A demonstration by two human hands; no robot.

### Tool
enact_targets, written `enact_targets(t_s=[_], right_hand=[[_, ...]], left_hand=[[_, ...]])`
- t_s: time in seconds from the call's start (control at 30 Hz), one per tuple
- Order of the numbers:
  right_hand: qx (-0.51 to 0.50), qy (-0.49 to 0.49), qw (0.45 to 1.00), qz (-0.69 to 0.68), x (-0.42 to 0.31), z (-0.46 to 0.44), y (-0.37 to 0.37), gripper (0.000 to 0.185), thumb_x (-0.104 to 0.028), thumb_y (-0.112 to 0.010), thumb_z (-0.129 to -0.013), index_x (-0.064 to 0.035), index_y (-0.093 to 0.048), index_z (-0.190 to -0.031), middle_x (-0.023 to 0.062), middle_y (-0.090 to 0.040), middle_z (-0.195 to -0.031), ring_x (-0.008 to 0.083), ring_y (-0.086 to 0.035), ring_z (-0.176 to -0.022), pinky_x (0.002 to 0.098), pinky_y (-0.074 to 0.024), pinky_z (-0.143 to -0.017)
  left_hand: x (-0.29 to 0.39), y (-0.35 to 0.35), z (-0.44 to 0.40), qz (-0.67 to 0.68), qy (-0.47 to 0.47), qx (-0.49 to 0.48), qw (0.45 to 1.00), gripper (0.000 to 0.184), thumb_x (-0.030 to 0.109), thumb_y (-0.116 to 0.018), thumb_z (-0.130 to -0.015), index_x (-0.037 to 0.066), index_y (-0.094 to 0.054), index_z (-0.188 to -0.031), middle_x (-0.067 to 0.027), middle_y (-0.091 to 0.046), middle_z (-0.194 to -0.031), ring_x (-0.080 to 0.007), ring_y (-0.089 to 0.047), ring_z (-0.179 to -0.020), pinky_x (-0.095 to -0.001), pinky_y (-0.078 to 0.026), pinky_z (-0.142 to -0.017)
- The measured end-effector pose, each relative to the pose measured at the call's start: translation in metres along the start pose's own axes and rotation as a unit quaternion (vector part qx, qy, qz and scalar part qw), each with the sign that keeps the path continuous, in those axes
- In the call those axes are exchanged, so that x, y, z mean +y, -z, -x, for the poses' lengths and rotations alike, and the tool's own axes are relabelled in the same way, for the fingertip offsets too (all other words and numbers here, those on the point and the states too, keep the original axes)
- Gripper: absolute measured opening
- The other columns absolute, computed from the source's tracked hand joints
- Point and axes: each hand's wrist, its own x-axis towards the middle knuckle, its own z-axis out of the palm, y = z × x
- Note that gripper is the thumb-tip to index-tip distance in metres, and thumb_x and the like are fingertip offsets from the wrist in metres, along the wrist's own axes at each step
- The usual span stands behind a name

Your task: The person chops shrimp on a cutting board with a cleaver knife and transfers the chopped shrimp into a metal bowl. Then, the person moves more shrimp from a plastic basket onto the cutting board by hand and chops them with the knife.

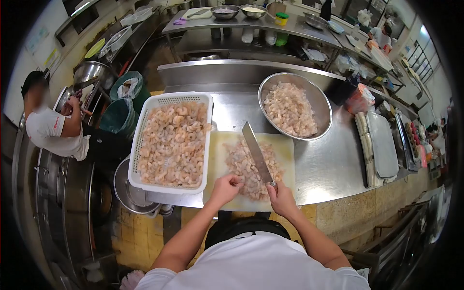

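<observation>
My right hand (282, 198) is wrapped round the handle of a cleaver (257, 153). The long blade points away from me and slants left over a heap of cut shrimp (245, 166). That heap is spread on a pale cutting board (285, 145). My left hand (226, 188) rests at the near left edge of the heap, fingers curled closed; whether a piece is in them is hidden. Left of the board, a white perforated basket (209, 140) holds peeled whole shrimp (171, 142). Behind the board to the right, a steel bowl (328, 113) holds chopped shrimp (290, 108).
The steel table (333, 164) has a raised back edge. Stacked trays (379, 145) and a dark bottle (345, 89) stand to the right. A co-worker (55, 116) works at the left, near green bins (118, 116). Another counter (290, 34) with bowls lies beyond.
</observation>
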Motion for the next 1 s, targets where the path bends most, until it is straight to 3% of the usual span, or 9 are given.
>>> enact_targets(t_s=[0.13, 0.3, 0.43, 0.53, 0.63, 0.73, 0.83, 1.0], right_hand=[[-0.008, 0.016, 1.0, -0.019, -0.02, 0.015, 0.009, 0.03, -0.025, -0.065, -0.104, 0.0039, -0.061, -0.1, 0.0291, -0.069, -0.083, 0.0504, -0.068, -0.078, 0.0545, -0.052, -0.068], [-0.013, 0.023, 1.0, -0.016, -0.048, 0.031, -0.012, 0.03, -0.025, -0.065, -0.104, 0.0037, -0.061, -0.098, 0.0306, -0.07, -0.083, 0.0516, -0.069, -0.079, 0.0573, -0.0523, -0.068], [-0.004, 0.032, 0.998, 0.056, 0.002, 0.013, -0.078, 0.035, -0.028, -0.065, -0.103, 0.0051, -0.062, -0.095, 0.0332, -0.069, -0.082, 0.0549, -0.068, -0.079, 0.0608, -0.0531, -0.07], [0.003, 0.02, 0.998, 0.055, -0.01, 0.005, -0.071, 0.033, -0.026, -0.064, -0.104, 0.0063, -0.062, -0.098, 0.0331, -0.069, -0.087, 0.0528, -0.068, -0.082, 0.0545, -0.0535, -0.072], [0.018, 0.009, 1.0, 0.013, -0.036, 0.016, -0.055, 0.036, -0.028, -0.065, -0.103, 0.0058, -0.061, -0.094, 0.033, -0.068, -0.081, 0.0552, -0.067, -0.079, 0.0616, -0.052, -0.07], [0.038, 0.03, 0.999, -0.015, -0.055, 0.04, -0.048, 0.034, -0.027, -0.065, -0.103, 0.0054, -0.06, -0.094, 0.0323, -0.067, -0.079, 0.0542, -0.067, -0.077, 0.0614, -0.0507, -0.069], [0.02, 0.023, 0.999, 0.041, -0.025, 0.042, -0.087, 0.033, -0.025, -0.065, -0.103, 0.0058, -0.06, -0.095, 0.032, -0.067, -0.079, 0.0539, -0.066, -0.076, 0.0598, -0.0503, -0.067], [0.026, -0.003, 1.0, -0.005, -0.029, 0.02, -0.081, 0.031, -0.024, -0.065, -0.103, 0.0063, -0.06, -0.096, 0.0323, -0.068, -0.08, 0.0538, -0.067, -0.077, 0.0579, -0.0515, -0.067]], left_hand=[[-0.01, -0.006, -0.005, -0.025, -0.043, 0.034, 0.998, 0.025, 0.007, -0.085, -0.085, 0.002, -0.076, -0.107, -0.0094, -0.075, -0.086, -0.0159, -0.072, -0.08, -0.032, -0.058, -0.074], [-0.032, -0.001, 0.018, -0.012, 0.019, 0.054, 0.998, 0.027, 0.006, -0.083, -0.086, -0.001, -0.074, -0.111, -0.0091, -0.076, -0.091, -0.015, -0.07, -0.08, -0.0315, -0.058, -0.075], [-0.043, -0.003, 0.023, 0.033, 0.033, 0.051, 0.998, 0.027, 0.01, -0.08, -0.089, -0.002, -0.073, -0.113, -0.0136, -0.077, -0.092, -0.0202, -0.074, -0.084, -0.0348, -0.059, -0.077], [-0.045, -0.001, 0.024, 0.041, 0.036, 0.053, 0.997, 0.025, 0.006, -0.08, -0.089, -0.002, -0.073, -0.111, -0.0081, -0.075, -0.091, -0.0148, -0.069, -0.079, -0.0318, -0.058, -0.076], [-0.044, 0.004, 0.03, 0.05, 0.019, 0.065, 0.996, 0.023, 0.006, -0.078, -0.09, -0.002, -0.073, -0.111, -0.0082, -0.075, -0.09, -0.0147, -0.069, -0.08, -0.0313, -0.058, -0.076], [-0.038, 0.01, 0.038, 0.049, 0.029, 0.098, 0.994, 0.025, 0.004, -0.077, -0.088, -0.002, -0.071, -0.111, -0.0123, -0.077, -0.095, -0.019, -0.072, -0.082, -0.0335, -0.058, -0.077], [-0.058, 0.008, 0.036, 0.045, 0.006, 0.108, 0.993, 0.025, 0.004, -0.077, -0.088, -0.003, -0.07, -0.112, -0.0119, -0.076, -0.096, -0.0193, -0.072, -0.083, -0.0336, -0.058, -0.076], [-0.058, 0.01, 0.036, 0.043, 0.021, 0.077, 0.996, 0.035, 0.006, -0.078, -0.087, -0.002, -0.067, -0.119, -0.0148, -0.074, -0.102, -0.0231, -0.072, -0.086, -0.0363, -0.058, -0.079]])
